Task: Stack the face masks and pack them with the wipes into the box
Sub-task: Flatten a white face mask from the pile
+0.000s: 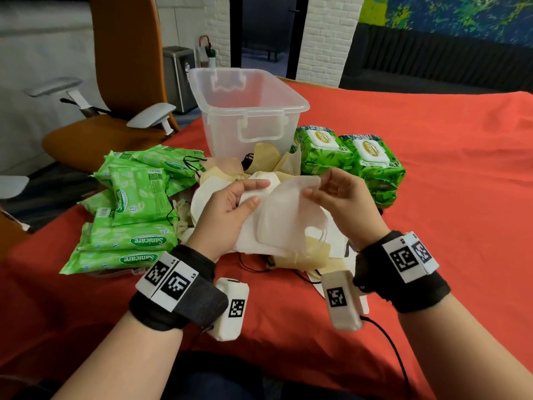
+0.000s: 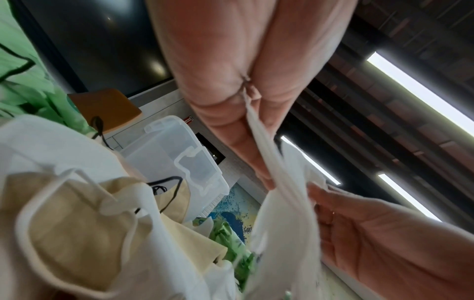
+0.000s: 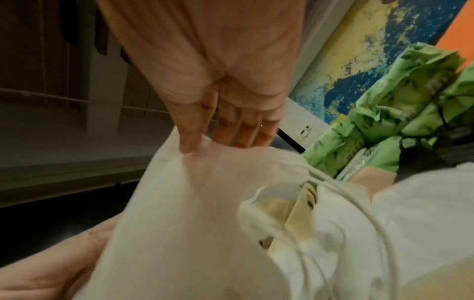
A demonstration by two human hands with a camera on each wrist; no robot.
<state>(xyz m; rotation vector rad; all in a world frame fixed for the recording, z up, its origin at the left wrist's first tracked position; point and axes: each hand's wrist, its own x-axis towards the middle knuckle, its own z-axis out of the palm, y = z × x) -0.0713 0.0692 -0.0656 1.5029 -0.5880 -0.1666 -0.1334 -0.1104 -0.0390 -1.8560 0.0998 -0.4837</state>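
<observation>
White face mask point(image 1: 284, 209) pinched by left hand point(image 1: 227, 215) and right hand point(image 1: 340, 203).

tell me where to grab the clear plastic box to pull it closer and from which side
Take the clear plastic box by the near handle, coming from the front over the face masks. The handle faces the person and stands off the wall, so fingers can likely hook under it; the walls are smooth and wide.

An orange office chair point(image 1: 115, 82) stands beside white brick walls point(image 1: 326, 36), a metal bin point(image 1: 177, 76) and a blue-green mural point(image 1: 447, 15).
</observation>
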